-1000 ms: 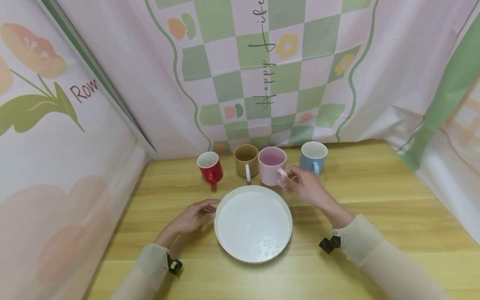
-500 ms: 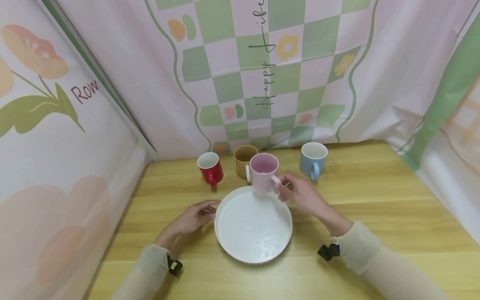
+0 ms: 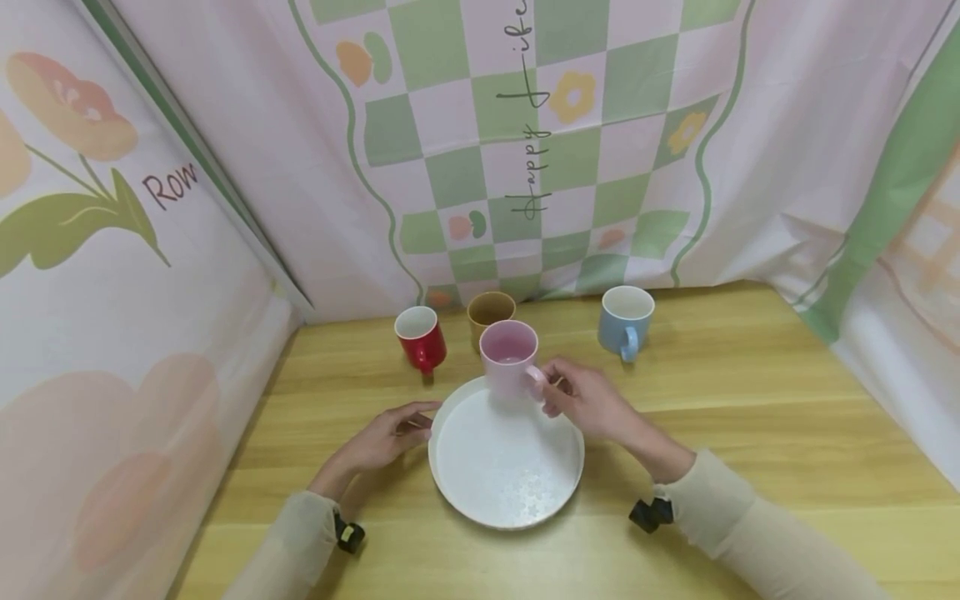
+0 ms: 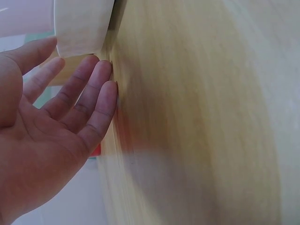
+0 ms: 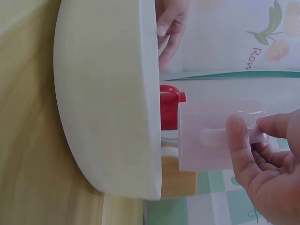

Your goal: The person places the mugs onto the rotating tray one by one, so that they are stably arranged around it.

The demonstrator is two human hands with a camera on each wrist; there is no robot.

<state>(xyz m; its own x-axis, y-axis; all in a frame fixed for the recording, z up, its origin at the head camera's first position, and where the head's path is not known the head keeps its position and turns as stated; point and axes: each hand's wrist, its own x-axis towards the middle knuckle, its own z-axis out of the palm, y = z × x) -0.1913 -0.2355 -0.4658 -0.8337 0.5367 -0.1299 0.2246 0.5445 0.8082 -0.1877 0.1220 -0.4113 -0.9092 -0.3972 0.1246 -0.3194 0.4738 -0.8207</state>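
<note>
A pink mug [image 3: 504, 371] hangs upright over the far edge of a round white tray [image 3: 506, 467]. My right hand [image 3: 588, 400] pinches its handle between thumb and fingers, and the right wrist view has the mug [image 5: 201, 140] above the tray's rim. At the tray's left side is my left hand [image 3: 378, 437], its fingertips by the rim. In the left wrist view the left hand [image 4: 61, 108] has its fingers loosely extended, with the thumb at the tray wall [image 4: 82, 28]. Behind the pink mug stands a brown mug [image 3: 489, 310], partly hidden.
A red mug [image 3: 422, 342] stands left of the brown one, and a blue mug [image 3: 625, 325] stands farther right, all near the back of the wooden table [image 3: 750, 400]. Patterned cloth [image 3: 540, 167] hangs behind them, with another cloth along the left side.
The pink mug has been lifted from beside the brown mug. My right hand has carried it left and toward me, over the tray's far edge. The left hand has stayed put.
</note>
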